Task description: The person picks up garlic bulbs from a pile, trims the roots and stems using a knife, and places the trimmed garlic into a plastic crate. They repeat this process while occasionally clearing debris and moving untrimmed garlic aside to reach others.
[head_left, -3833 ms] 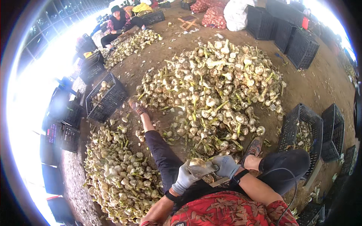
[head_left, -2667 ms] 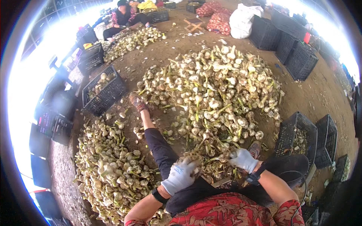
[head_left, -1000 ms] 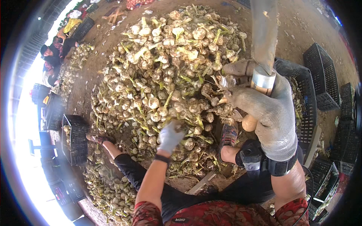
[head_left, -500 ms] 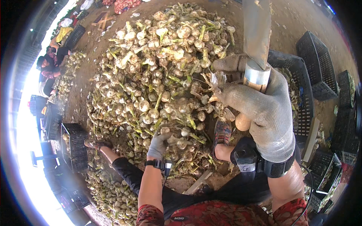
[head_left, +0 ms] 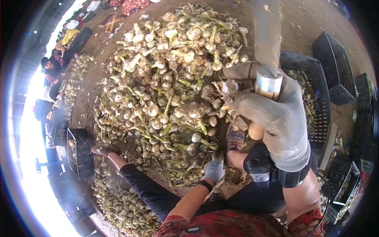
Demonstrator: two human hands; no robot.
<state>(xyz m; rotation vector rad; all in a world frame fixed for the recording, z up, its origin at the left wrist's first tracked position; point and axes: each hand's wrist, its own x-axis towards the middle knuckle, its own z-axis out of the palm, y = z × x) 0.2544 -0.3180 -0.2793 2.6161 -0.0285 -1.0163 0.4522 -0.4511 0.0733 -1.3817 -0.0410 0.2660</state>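
Observation:
In my gloved right hand (head_left: pixel 272 114), closed round its wooden handle, a broad-bladed knife (head_left: pixel 267 35) points up and away from me. A metal collar joins blade and handle, and the handle's rounded end shows below my fingers. Dry, papery garlic scraps (head_left: pixel 221 91) show at my thumb and fingertips; whether they are pinched or lie behind is unclear. My gloved left hand (head_left: pixel 214 170) is low at the near edge of a large garlic heap (head_left: pixel 158 94), close to my right foot. Its fingers are smeared, and I cannot make out anything in them. The bulbs still have green-yellow stems.
Behind my right hand stands a dark plastic crate (head_left: pixel 321 94) holding garlic. More black crates (head_left: pixel 333 67) line the right side, and another crate (head_left: pixel 81 152) is at left by my left foot. A second garlic pile (head_left: pixel 122 209) lies lower left. People (head_left: pixel 55 71) sit at far left.
My left hand has moved right and toward me, away from the bulbs it was among, to beside my right foot. My right hand keeps the knife almost where it was.

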